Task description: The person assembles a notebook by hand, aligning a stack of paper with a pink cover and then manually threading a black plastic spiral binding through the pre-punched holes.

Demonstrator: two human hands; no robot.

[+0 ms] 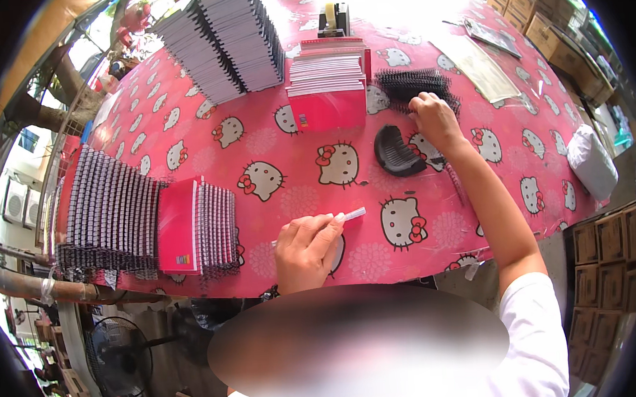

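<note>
Near the front edge of the table, my left hand (310, 249) is closed around a thin notebook (354, 214) seen edge-on, with white page edges and a bit of pink cover showing. My right hand (436, 120) reaches out to the far right, its fingers pinched at the near side of a pile of black binding spirals (407, 82). How many spirals the fingers hold is hidden. Just left of my right wrist lies a black half-round, comb-like piece (396, 151) with teeth. Ahead stands a row of pink-covered notebooks (328, 108), page edges up.
Tall stacks of spiral-bound books (224, 45) rise at the back left. More bound pink notebooks (178, 227) are piled at the left front. A tape dispenser (333, 21) stands at the back, a flat translucent sheet (476, 68) lies at the right, and a white bundle (591, 162) sits at the right edge.
</note>
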